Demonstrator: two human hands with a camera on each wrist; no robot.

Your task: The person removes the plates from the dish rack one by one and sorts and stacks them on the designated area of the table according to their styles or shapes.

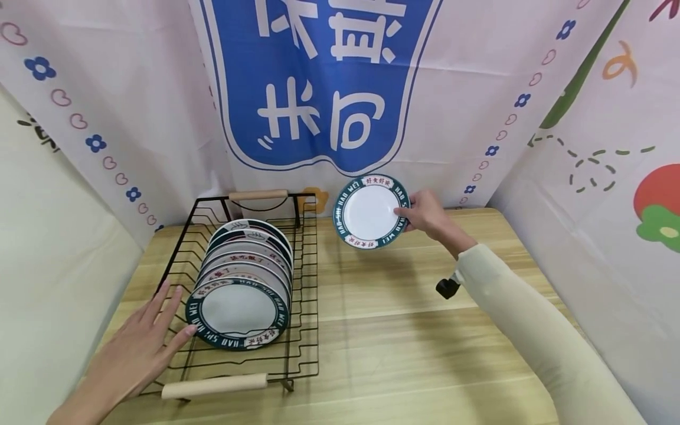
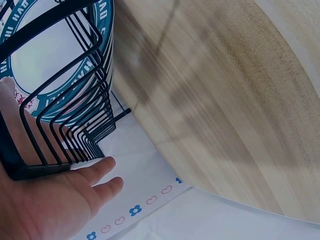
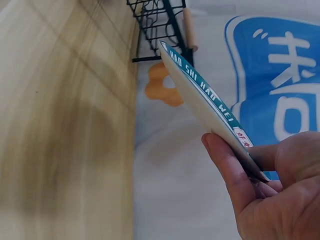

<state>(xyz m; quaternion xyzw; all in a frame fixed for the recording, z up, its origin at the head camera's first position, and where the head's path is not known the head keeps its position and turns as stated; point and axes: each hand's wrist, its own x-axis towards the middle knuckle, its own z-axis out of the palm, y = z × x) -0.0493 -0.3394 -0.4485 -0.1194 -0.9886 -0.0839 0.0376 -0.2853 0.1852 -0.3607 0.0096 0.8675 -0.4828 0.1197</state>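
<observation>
My right hand (image 1: 425, 213) pinches a white plate (image 1: 370, 211) by its right edge, thumb on the face and fingers behind. The plate has a green rim with white letters and is held up above the table, right of the rack; the right wrist view shows it edge-on. A black wire dish rack (image 1: 304, 277) holds several plates (image 1: 244, 313) standing in a row, the front one green-rimmed too. My left hand (image 1: 140, 336) lies at the rack's left side with fingers extended. In the left wrist view the thumb is inside the wires and other fingers are outside.
The rack's wooden handles (image 1: 215, 386) are at its front and back. A wooden table (image 1: 382, 354) lies under everything. Behind hangs a white cloth with a blue printed sign (image 1: 324, 82). Printed cloth walls (image 1: 600, 177) close in both sides. A black strap end (image 1: 448, 288) juts from the right sleeve.
</observation>
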